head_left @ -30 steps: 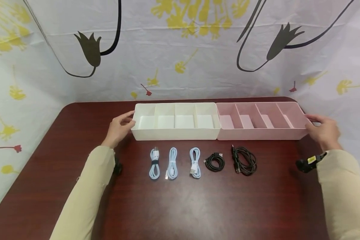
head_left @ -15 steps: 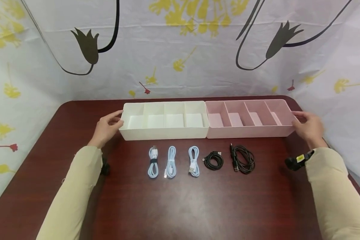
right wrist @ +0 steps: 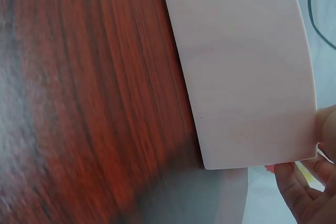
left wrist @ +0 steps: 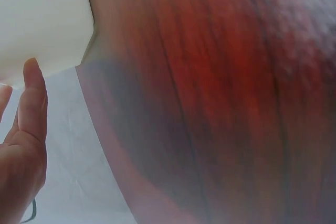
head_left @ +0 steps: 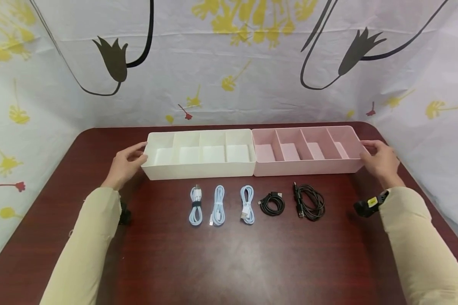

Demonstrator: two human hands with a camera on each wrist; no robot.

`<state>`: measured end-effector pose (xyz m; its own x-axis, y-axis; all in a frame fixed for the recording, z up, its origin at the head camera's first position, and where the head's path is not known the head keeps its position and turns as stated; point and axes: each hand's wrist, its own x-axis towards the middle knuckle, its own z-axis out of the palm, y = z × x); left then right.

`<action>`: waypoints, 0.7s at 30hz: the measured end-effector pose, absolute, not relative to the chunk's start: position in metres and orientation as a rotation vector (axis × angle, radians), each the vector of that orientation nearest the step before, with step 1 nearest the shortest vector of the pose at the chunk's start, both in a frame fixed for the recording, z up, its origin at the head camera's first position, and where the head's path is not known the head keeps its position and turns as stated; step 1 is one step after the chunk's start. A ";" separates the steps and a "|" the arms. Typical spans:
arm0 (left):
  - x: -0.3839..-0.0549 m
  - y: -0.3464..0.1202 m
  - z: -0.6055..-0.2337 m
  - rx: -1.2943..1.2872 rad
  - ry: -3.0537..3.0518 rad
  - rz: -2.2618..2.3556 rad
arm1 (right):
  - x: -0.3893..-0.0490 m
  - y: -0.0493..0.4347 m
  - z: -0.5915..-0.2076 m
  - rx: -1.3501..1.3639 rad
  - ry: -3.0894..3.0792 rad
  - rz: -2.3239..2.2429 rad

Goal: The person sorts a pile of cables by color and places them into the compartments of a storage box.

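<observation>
A white divided box (head_left: 198,171) and a pink divided box (head_left: 309,167) stand end to end at the back of the table, touching. My left hand (head_left: 124,165) touches the white box's left end with its fingertips, fingers extended. At the pink box's right end my right hand (head_left: 381,163) presses with thumb and fingers. In the left wrist view, fingers (left wrist: 34,98) reach the white wall. The right wrist view has the pink wall (right wrist: 247,77) large, with fingertips (right wrist: 286,174) at its end. Every compartment seen in both boxes is bare.
In front of the boxes lies a row of coiled cables: a light blue one with a black strap (head_left: 196,204), two more light blue cables (head_left: 219,205) (head_left: 247,207), a small black cable (head_left: 272,214) and a larger black cable (head_left: 299,203). A patterned cloth (head_left: 137,106) hangs behind the dark table (head_left: 229,262).
Both boxes have slid to the left together along the table, with my two hands moving along at their outer ends. The cables lie where they were.
</observation>
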<state>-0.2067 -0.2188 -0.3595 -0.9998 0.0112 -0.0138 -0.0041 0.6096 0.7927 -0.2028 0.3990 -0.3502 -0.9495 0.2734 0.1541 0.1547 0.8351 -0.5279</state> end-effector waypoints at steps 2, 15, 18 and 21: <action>-0.206 -0.222 -0.361 0.004 2.804 1.378 | -0.203 0.396 -0.350 -0.342 -2.805 0.777; -0.202 -0.236 -0.361 -0.014 2.811 1.357 | -0.205 0.382 -0.350 -0.330 -2.822 0.751; -0.201 -0.239 -0.360 -0.009 2.814 1.354 | -0.205 0.379 -0.349 -0.329 -2.823 0.747; -0.200 -0.242 -0.360 0.005 2.814 1.353 | -0.204 0.376 -0.349 -0.334 -2.824 0.745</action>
<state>-0.2004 -0.2418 -0.3596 -0.9998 0.0112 -0.0158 -0.0054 0.6247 0.7808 -0.2044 0.3758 -0.3492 -0.9541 0.2668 0.1363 0.1649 0.8475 -0.5046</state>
